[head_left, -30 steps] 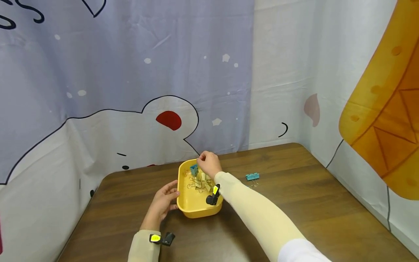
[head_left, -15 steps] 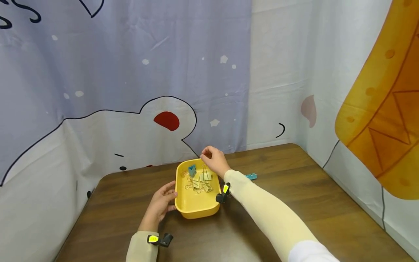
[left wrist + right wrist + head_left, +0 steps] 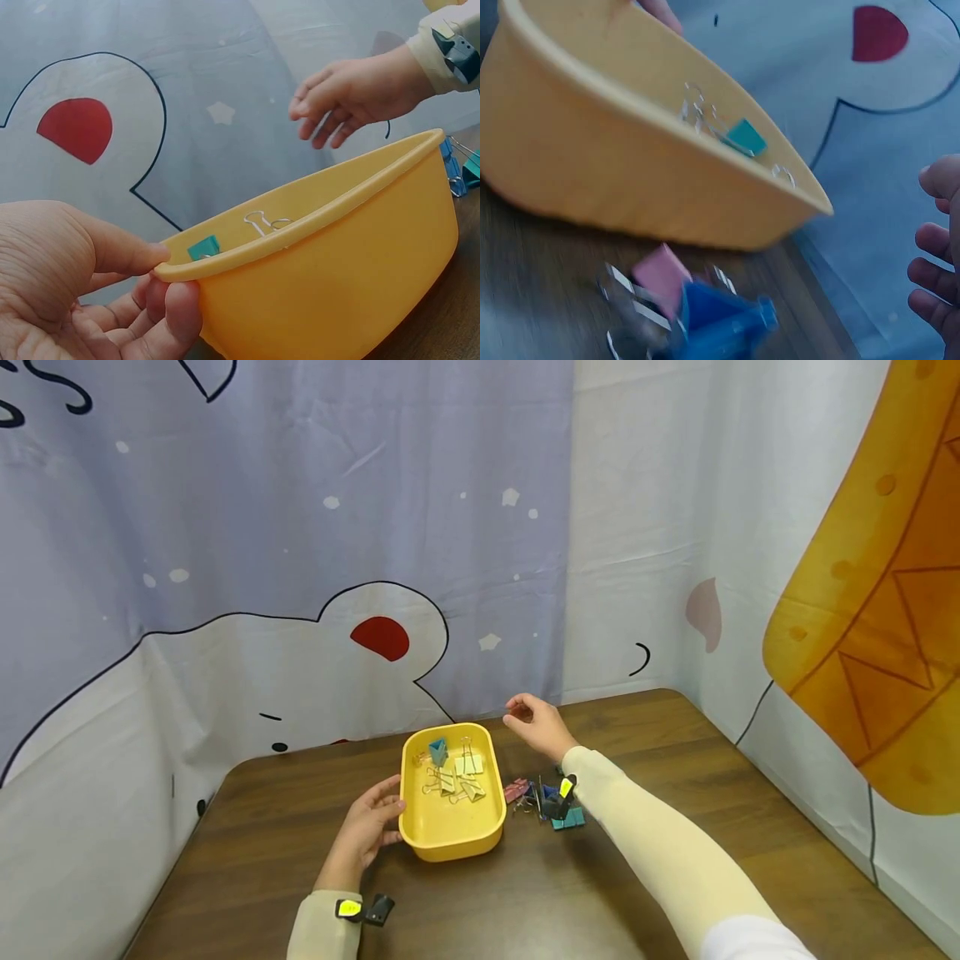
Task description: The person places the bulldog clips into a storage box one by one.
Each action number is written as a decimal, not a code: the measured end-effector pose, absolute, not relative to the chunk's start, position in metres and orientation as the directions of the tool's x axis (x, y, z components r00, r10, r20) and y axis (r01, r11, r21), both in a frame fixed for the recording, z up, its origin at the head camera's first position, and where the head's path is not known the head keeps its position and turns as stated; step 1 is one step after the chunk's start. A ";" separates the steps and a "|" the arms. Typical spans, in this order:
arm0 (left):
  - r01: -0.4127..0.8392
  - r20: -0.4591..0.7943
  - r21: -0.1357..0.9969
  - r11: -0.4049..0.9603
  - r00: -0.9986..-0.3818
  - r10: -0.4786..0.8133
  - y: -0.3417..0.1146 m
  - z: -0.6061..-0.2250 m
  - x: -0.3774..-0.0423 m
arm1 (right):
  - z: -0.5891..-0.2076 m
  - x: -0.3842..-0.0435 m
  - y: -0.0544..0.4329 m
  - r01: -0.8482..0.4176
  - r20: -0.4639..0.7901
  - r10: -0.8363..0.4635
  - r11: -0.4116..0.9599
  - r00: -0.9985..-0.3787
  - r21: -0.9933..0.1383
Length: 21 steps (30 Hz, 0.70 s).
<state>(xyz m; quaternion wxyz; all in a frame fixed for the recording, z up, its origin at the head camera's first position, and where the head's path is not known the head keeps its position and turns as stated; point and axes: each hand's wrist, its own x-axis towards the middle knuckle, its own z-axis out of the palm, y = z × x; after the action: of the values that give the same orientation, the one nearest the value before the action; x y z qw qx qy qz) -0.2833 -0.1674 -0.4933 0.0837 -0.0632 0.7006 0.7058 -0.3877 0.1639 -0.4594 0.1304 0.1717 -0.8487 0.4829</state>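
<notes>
A yellow plastic basket (image 3: 442, 827) stands on the table. My left hand (image 3: 364, 828) grips its left side; in the left wrist view the thumb (image 3: 124, 251) lies on the rim with fingers curled below it. Inside the basket are a teal binder clip (image 3: 438, 752) and several pale yellow binder clips (image 3: 468, 765) with wire handles. My right hand (image 3: 546, 730) hovers to the right of the basket's far end, fingers loosely bent, holding nothing. Beneath the right wrist lies a pile with a pink binder clip (image 3: 516, 790), a teal binder clip (image 3: 570, 819) and a blue binder clip (image 3: 724, 319), partly hidden.
The brown wooden table (image 3: 480, 910) reaches back to a printed curtain (image 3: 510, 568) hanging close behind its far edge. Another curtain side hangs along the table's right edge. The clip pile sits close against the basket's right side.
My right hand has moved from above the basket's far end out to the right, uncovering the clips inside and part of the pile. The left hand keeps its grip on the basket.
</notes>
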 end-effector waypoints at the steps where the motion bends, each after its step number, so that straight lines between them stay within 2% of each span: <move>1: -0.206 -0.206 0.979 -0.004 -0.978 0.030 -0.168 -0.494 -0.284 | -0.460 -0.387 0.169 -0.412 0.382 -0.165 0.478 -0.909 -0.775; 10: -0.209 -0.208 0.978 -0.020 -0.977 0.037 -0.168 -0.495 -0.284 | -0.460 -0.381 0.207 -0.365 0.292 -0.221 0.495 -0.930 -0.788; 21: -0.213 -0.211 0.976 -0.036 -0.976 0.046 -0.169 -0.494 -0.283 | -0.474 -0.373 0.245 -0.380 0.246 -0.320 0.479 -0.915 -0.791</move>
<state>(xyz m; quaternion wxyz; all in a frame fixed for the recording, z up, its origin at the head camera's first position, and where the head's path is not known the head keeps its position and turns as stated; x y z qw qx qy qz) -0.2833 -0.1687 -0.4941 0.0902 -0.0605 0.6884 0.7171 -0.3727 0.2450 -0.4739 0.0321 0.2035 -0.8593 0.4681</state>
